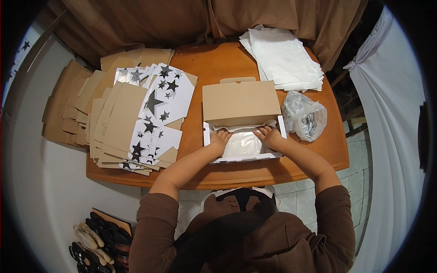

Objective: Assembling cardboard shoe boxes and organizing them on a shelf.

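In front of me on the table is a cardboard box [241, 101], its brown lid raised and tipped back, its side walls white. White tissue paper [243, 144] lines the inside. My left hand [220, 140] reaches into the box at its left side, fingers stretched out on the paper. At the right side, my right hand [268, 136] does the same, its fingers spread over the paper. Neither hand appears to grip anything. The box floor is hidden under the paper.
Flat box blanks [120, 109], brown and star-printed white, pile up at the left of the wooden table [191, 68]. A stack of white paper sheets [284, 59] lies at the back right. A clear plastic bag [305, 116] with small items sits right of the box.
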`<state>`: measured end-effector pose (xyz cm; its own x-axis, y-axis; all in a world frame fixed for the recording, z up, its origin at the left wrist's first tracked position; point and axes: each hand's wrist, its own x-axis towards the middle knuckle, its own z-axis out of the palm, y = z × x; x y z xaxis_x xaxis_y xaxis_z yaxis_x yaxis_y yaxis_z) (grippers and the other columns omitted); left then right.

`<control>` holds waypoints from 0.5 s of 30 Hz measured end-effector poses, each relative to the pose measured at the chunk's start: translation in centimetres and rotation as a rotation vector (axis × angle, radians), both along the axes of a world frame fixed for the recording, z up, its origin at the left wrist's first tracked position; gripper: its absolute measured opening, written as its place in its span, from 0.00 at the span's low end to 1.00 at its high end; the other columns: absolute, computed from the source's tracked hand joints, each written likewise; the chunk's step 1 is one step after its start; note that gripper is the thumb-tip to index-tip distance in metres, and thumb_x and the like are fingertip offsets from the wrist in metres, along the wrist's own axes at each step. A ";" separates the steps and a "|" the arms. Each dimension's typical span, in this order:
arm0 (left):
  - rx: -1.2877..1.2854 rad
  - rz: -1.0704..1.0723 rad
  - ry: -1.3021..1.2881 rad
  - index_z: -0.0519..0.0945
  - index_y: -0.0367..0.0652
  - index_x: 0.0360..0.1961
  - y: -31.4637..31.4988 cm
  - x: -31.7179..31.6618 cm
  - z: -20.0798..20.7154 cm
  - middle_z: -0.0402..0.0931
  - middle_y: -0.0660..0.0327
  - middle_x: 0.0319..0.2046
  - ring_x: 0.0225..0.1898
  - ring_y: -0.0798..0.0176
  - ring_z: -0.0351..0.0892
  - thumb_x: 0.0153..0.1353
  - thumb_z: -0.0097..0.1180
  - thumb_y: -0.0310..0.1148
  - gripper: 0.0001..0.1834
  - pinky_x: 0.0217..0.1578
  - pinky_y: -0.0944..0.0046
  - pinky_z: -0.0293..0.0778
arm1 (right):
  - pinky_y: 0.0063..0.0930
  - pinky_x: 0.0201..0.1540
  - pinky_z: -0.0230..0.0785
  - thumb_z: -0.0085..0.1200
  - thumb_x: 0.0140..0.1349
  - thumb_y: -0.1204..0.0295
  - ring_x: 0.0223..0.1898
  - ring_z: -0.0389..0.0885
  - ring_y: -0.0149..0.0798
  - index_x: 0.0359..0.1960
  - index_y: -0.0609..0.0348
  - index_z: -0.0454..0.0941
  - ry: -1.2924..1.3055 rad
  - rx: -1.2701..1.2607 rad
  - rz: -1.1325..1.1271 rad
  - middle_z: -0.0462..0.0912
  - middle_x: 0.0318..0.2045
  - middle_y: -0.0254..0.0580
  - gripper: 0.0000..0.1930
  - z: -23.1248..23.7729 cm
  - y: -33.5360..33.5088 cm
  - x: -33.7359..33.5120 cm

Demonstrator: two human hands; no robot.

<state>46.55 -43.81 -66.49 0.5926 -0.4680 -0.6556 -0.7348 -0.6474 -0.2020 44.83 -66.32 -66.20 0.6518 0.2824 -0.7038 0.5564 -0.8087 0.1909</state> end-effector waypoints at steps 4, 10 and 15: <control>0.002 0.074 -0.097 0.40 0.44 0.69 -0.2 -0.4 -1.8 0.44 0.63 0.68 0.65 0.62 0.53 0.50 0.61 0.45 0.53 0.60 0.52 0.48 | 0.37 0.67 0.44 0.64 0.46 0.68 0.70 0.41 0.45 0.69 0.41 0.31 -0.044 -0.095 -0.112 0.32 0.71 0.36 0.56 -0.4 0.0 -0.5; 0.330 -0.120 -0.191 0.49 0.43 0.68 -1.0 -1.7 -0.8 0.53 0.58 0.66 0.61 0.61 0.63 0.57 0.52 0.38 0.40 0.53 0.49 0.57 | 0.48 0.67 0.39 0.61 0.50 0.66 0.71 0.34 0.44 0.69 0.49 0.26 -0.045 -0.393 -0.077 0.28 0.71 0.34 0.56 0.1 1.4 -1.2; 0.304 -0.066 -0.153 0.55 0.43 0.65 -0.2 -1.3 0.6 0.56 0.57 0.64 0.59 0.60 0.65 0.57 0.53 0.38 0.36 0.52 0.49 0.58 | 0.53 0.67 0.32 0.62 0.48 0.59 0.71 0.28 0.42 0.68 0.58 0.27 -0.023 -0.568 0.034 0.25 0.70 0.35 0.57 1.3 1.8 -1.4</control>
<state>45.21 -43.98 -65.91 0.6696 -0.3055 -0.6770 -0.7195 -0.4930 -0.4892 43.43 -64.52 -64.89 0.6660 -0.1148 -0.7371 0.5710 -0.5574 0.6027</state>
